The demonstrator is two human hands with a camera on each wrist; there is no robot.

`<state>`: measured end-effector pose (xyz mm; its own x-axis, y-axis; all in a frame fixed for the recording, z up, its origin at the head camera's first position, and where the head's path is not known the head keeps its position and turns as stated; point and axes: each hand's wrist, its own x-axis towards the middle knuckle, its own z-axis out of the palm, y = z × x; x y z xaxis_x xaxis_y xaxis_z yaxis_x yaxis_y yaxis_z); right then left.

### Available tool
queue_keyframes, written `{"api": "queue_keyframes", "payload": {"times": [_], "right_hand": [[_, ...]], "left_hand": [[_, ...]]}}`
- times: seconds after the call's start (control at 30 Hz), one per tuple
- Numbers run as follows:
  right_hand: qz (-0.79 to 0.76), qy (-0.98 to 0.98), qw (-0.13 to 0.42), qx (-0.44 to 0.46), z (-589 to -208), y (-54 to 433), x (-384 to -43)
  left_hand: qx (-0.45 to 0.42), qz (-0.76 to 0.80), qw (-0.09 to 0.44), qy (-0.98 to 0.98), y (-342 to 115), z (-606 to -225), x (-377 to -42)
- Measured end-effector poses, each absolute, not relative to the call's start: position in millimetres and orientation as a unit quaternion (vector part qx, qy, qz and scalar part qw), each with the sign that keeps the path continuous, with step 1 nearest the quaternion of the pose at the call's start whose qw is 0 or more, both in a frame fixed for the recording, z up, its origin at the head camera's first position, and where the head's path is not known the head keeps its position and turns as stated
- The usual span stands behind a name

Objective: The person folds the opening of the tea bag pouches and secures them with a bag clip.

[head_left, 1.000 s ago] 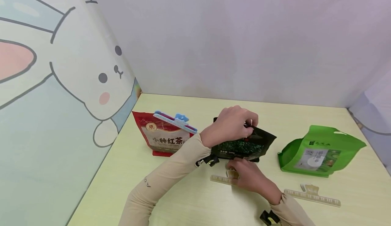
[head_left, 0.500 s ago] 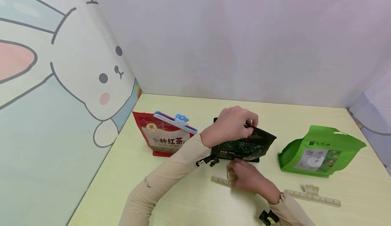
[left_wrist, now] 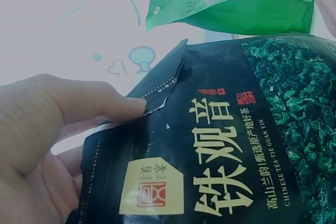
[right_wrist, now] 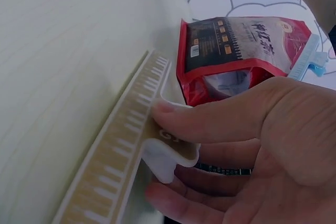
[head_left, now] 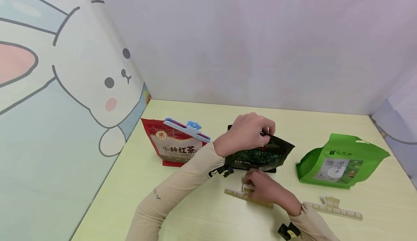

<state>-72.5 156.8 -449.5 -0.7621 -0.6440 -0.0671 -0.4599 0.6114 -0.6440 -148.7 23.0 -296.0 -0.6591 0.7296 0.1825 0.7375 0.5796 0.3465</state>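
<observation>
My left hand (head_left: 247, 130) pinches the folded top edge of a black tea bag (left_wrist: 210, 145), thumb in front; the bag stands on the table in the head view. In front of that bag, my right hand (head_left: 265, 187) holds a brown bag clip (right_wrist: 118, 153) with a piano-key pattern. In the right wrist view the thumb presses on the clip's handle, with the other fingers behind it. The clip's long bar lies close along the tabletop. Part of the handle is hidden by the right hand in the head view.
To the left stands a red tea bag (head_left: 177, 148) with a blue clip (head_left: 187, 129) across its top. A green tea bag (head_left: 342, 161) stands at the right. Another brown clip (head_left: 332, 208) lies on the table (head_left: 202, 219) in front of it.
The right hand has shifted slightly on the brown clip, and the clip's right end now shows past the fingers. The left hand and black bag look still.
</observation>
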Motion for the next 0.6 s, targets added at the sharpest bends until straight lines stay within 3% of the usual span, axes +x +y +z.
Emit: {"api": "queue_keyframes", "payload": {"times": [0.27, 0.6], "right_hand": [[-0.306, 0.896, 0.173, -0.271, -438, 159, -71], [-0.294, 0.894, 0.183, -0.286, -435, 163, -68]], "left_hand": [[-0.415, -0.202, 0.011, -0.887, 23, -296, -148], [-0.413, -0.199, 0.013, -0.889, 23, -296, -147]]}}
